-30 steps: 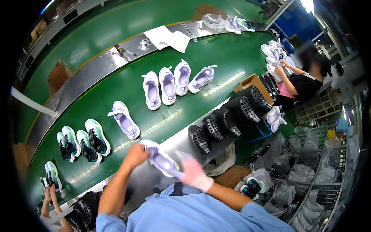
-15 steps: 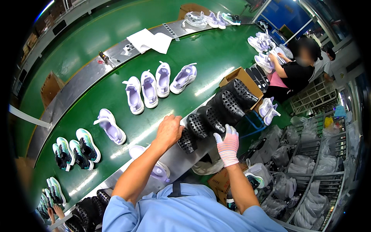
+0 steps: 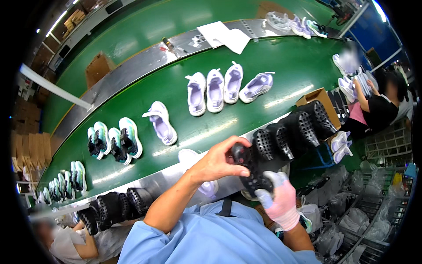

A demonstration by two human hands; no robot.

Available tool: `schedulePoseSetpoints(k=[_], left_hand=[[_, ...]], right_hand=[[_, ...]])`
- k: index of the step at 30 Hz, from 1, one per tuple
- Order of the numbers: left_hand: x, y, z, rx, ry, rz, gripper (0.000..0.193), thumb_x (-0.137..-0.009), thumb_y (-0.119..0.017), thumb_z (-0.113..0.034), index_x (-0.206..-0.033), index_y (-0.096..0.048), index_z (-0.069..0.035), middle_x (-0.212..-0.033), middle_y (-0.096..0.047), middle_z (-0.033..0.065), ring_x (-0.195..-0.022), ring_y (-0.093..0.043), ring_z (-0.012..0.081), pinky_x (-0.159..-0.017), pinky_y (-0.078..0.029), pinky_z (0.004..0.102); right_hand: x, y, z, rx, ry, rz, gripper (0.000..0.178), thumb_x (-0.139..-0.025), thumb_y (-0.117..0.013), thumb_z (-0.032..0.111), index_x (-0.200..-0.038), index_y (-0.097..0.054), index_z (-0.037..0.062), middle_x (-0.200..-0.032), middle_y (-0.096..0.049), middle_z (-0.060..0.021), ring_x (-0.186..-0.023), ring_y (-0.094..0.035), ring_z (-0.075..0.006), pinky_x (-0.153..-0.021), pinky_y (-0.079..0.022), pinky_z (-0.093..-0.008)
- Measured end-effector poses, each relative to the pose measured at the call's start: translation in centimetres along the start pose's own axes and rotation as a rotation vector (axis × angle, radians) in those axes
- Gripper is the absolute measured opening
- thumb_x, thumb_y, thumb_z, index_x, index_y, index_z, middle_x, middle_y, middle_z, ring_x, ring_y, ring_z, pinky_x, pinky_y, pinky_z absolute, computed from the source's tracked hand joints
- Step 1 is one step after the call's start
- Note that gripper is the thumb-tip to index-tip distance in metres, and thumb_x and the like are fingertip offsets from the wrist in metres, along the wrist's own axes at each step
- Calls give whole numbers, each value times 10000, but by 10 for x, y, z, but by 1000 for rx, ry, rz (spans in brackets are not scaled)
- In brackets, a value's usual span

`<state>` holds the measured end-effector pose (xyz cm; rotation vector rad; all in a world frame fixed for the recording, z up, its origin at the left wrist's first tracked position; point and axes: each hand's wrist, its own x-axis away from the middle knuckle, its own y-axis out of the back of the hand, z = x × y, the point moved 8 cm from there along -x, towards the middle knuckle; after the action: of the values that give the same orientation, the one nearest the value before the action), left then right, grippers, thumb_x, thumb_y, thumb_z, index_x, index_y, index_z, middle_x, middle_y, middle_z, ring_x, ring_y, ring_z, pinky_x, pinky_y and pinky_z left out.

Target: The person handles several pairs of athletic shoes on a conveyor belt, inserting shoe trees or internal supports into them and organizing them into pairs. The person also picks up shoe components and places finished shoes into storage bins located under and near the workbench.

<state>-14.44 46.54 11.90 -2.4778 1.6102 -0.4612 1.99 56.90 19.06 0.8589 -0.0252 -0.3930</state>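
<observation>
A black perforated plastic shoe tree (image 3: 252, 177) is held up in front of me, tilted, between both hands. My bare left hand (image 3: 217, 163) grips its upper end between thumb and fingers. At its lower end, my right hand (image 3: 281, 201), in a pink striped glove with grey fingertips, closes around it. Just right of my hands, more black shoe trees (image 3: 263, 144) stand in a row along the metal table edge. A white and lavender sneaker (image 3: 208, 188) lies under my left forearm, which partly hides it.
Several lavender sneakers (image 3: 196, 94) and teal-black sneakers (image 3: 131, 138) stand on the green surface (image 3: 198, 134). More shoe trees (image 3: 107, 209) stand at lower left beside a person. A cardboard box (image 3: 314, 96) is at right, near another person. Wire racks (image 3: 351, 215) with bagged items fill the lower right.
My left hand has lifted a shoe tree off the near end of the row. My right hand has come in to hold its other end. The view has swung left.
</observation>
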Motion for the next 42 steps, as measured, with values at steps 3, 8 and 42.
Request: schedulePoseSetpoints(k=[3, 8, 42], left_hand=[[52, 38, 27, -115, 74, -172, 559, -794, -924, -139, -1243, -595, -90, -1007, -647, 7, -892, -625, 69, -754, -528, 250], [121, 98, 61, -128, 128, -565, 660, -863, -860, -244, -1399, -549, -17, -1118, -682, 153, -964, -691, 202, -781, -590, 333], [130, 107, 218, -714, 394, -893, 899, -832, -767, -169, -1598, -309, -64, -903, -726, 269, -812, -703, 484, -736, -550, 570]], right_hand=[[-3, -67, 11, -154, -97, 232, 253, -946, -741, 292, -970, -685, 46, -775, -667, -201, -721, -666, -428, -642, -539, -452], [2, -138, 4, -328, -321, 400, 284, -969, -690, 260, -916, -669, -19, -780, -645, -270, -755, -637, -472, -657, -516, -462], [-16, -318, -71, 377, -225, 603, 249, -872, -634, 274, -981, -744, 79, -1054, -729, -212, -1023, -694, -426, -863, -559, -515]])
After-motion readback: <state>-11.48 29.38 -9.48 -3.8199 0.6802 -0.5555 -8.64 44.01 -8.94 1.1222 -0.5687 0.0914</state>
